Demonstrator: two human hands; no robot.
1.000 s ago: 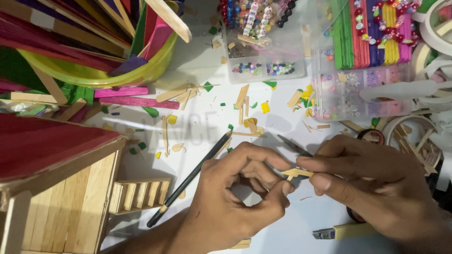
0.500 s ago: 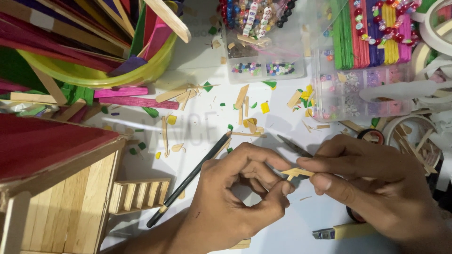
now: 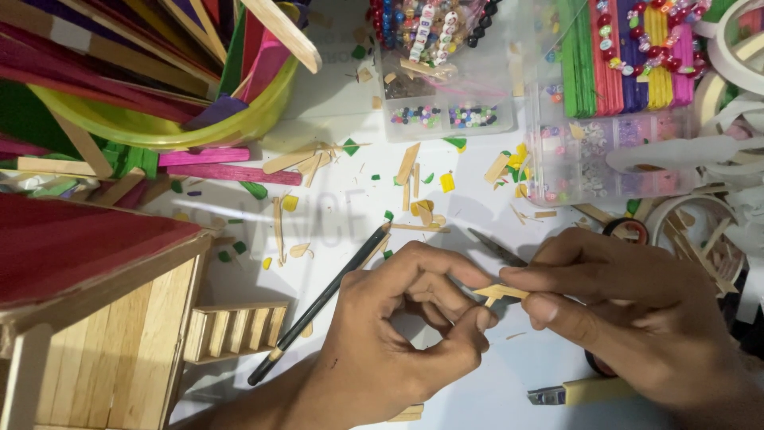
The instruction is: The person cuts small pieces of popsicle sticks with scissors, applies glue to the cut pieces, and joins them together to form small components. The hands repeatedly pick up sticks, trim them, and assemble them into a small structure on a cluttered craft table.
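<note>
Partly hidden, wood piece [image 3: 503,293] between both hands.

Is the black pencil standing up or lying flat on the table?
Lying flat: the black pencil rests slantwise on the white table, beside the left hand.

**Tight room around my hands**

I see open surface [image 3: 350,219] only ahead of my left hand [image 3: 398,334], littered with wood scraps. A pencil [image 3: 318,306] lies just left of it, the wooden house [image 3: 95,318] blocks farther left, and bead boxes [image 3: 589,151] wall off the far side.
</note>
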